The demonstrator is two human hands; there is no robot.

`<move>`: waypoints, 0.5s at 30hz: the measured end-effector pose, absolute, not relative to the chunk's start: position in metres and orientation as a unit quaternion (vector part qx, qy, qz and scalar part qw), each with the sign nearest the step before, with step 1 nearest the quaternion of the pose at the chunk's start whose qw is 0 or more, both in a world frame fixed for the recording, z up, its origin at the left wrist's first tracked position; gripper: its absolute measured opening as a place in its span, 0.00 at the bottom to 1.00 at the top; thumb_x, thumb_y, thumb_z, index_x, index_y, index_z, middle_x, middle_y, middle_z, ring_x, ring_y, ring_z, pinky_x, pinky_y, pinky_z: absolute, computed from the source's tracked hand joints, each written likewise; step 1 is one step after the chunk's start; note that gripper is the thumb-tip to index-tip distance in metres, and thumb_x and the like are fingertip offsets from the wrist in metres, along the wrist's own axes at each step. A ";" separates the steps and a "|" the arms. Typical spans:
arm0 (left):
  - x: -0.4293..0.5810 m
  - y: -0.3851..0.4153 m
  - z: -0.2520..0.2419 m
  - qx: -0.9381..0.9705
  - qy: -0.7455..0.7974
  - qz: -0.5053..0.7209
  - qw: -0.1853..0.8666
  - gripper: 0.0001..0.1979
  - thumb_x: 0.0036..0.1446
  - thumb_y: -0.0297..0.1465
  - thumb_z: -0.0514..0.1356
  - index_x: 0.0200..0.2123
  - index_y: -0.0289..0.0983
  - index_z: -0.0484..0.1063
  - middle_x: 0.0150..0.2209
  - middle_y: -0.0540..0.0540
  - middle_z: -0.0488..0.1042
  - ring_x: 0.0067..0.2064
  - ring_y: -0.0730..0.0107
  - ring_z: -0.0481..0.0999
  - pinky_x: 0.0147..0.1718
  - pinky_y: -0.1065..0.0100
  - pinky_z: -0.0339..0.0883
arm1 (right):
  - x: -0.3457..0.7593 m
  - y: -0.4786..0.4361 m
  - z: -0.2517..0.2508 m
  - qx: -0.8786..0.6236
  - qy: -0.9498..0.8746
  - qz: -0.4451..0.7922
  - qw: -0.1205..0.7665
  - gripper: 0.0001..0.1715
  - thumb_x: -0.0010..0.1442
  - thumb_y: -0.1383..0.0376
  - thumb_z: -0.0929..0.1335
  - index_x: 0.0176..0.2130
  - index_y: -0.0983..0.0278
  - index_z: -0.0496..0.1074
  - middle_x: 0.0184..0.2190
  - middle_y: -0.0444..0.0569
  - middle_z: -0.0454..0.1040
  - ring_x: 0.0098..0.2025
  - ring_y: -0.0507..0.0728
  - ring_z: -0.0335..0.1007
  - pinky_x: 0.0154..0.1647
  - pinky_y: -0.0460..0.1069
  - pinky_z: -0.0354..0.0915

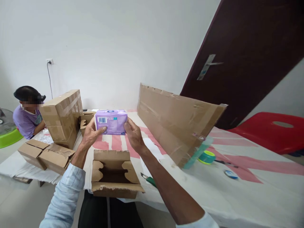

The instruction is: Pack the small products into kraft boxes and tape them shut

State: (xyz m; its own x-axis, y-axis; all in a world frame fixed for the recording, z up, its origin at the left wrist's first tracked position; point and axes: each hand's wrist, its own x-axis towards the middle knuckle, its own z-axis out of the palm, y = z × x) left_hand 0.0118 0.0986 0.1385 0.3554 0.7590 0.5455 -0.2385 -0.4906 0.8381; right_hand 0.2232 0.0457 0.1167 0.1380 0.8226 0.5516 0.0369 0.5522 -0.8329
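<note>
Both my hands hold up a purple soft pack (112, 124) with a barcode on the side facing me; I cannot make out its contents. My left hand (91, 131) grips its left end, thumb across the front. On its right edge, my right hand (133, 132) is closed with the thumb on the front. Below the pack, at the table's front edge, stands a small cardboard box (116, 190) with its flaps open and a dark inside. A utility knife (149, 180) with a green handle lies right of this box, partly behind my right forearm.
A large cardboard sheet (175, 120) leans upright on the table (213, 196). Right of it are a green tape roll (207, 157) and a small blue-white item (231, 174). Taped boxes (61, 114) and smaller cartons (47, 155) stand left, near a seated person (27, 117). A red chair (268, 133) is at right.
</note>
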 end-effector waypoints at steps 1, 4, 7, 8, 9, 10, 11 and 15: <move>0.008 0.103 0.128 0.676 0.204 0.524 0.477 0.39 0.50 0.42 0.78 0.62 0.36 0.74 0.49 0.41 0.83 0.52 0.46 0.81 0.48 0.57 0.77 | 0.227 0.040 0.108 -0.372 -0.604 0.281 0.647 0.40 0.68 0.41 0.66 0.70 0.57 0.67 0.64 0.54 0.74 0.68 0.68 0.66 0.63 0.60 0.69; -0.006 0.123 0.077 0.637 0.279 0.514 0.502 0.43 0.41 0.40 0.80 0.61 0.36 0.73 0.49 0.40 0.82 0.50 0.48 0.82 0.45 0.58 0.76 | 0.242 0.026 0.065 -0.467 -0.625 0.287 0.556 0.40 0.60 0.43 0.74 0.64 0.58 0.74 0.64 0.57 0.74 0.67 0.71 0.68 0.66 0.63 0.66; -0.021 0.147 0.013 0.561 0.384 0.539 0.497 0.44 0.33 0.38 0.80 0.56 0.36 0.73 0.47 0.40 0.82 0.46 0.53 0.82 0.43 0.60 0.75 | 0.256 0.014 0.017 -0.550 -0.602 0.353 0.459 0.36 0.52 0.47 0.78 0.56 0.61 0.80 0.57 0.59 0.79 0.61 0.71 0.74 0.63 0.64 0.68; -0.026 0.155 -0.005 0.547 0.409 0.543 0.488 0.42 0.32 0.37 0.80 0.54 0.36 0.73 0.46 0.40 0.82 0.45 0.54 0.82 0.42 0.60 0.75 | 0.259 0.010 0.003 -0.547 -0.597 0.387 0.441 0.35 0.53 0.48 0.77 0.55 0.62 0.80 0.55 0.58 0.81 0.57 0.70 0.76 0.60 0.62 0.71; -0.031 0.163 -0.020 0.536 0.431 0.547 0.477 0.40 0.33 0.36 0.79 0.53 0.36 0.73 0.45 0.41 0.82 0.44 0.55 0.82 0.42 0.60 0.75 | 0.260 0.006 -0.007 -0.536 -0.595 0.417 0.431 0.33 0.54 0.48 0.76 0.53 0.63 0.80 0.52 0.57 0.82 0.54 0.69 0.78 0.55 0.61 0.73; -0.035 0.173 -0.032 0.528 0.450 0.550 0.465 0.38 0.34 0.36 0.78 0.52 0.37 0.73 0.44 0.41 0.81 0.44 0.55 0.81 0.43 0.60 0.74 | 0.262 0.002 -0.015 -0.523 -0.593 0.439 0.427 0.31 0.56 0.48 0.75 0.51 0.64 0.80 0.48 0.56 0.83 0.49 0.67 0.79 0.51 0.59 0.74; -0.038 0.184 -0.041 0.521 0.468 0.554 0.451 0.37 0.35 0.35 0.77 0.52 0.38 0.73 0.44 0.41 0.81 0.44 0.56 0.81 0.43 0.60 0.74 | 0.262 -0.001 -0.021 -0.515 -0.590 0.454 0.424 0.29 0.57 0.47 0.74 0.48 0.65 0.81 0.43 0.54 0.84 0.45 0.65 0.80 0.46 0.57 0.75; -0.045 0.236 -0.052 0.503 0.524 0.560 0.399 0.33 0.41 0.32 0.75 0.52 0.40 0.71 0.49 0.41 0.80 0.50 0.56 0.80 0.49 0.61 0.73 | 0.264 -0.008 -0.024 -0.531 -0.587 0.465 0.398 0.24 0.61 0.46 0.70 0.32 0.64 0.80 0.28 0.48 0.79 0.32 0.61 0.75 0.35 0.53 0.71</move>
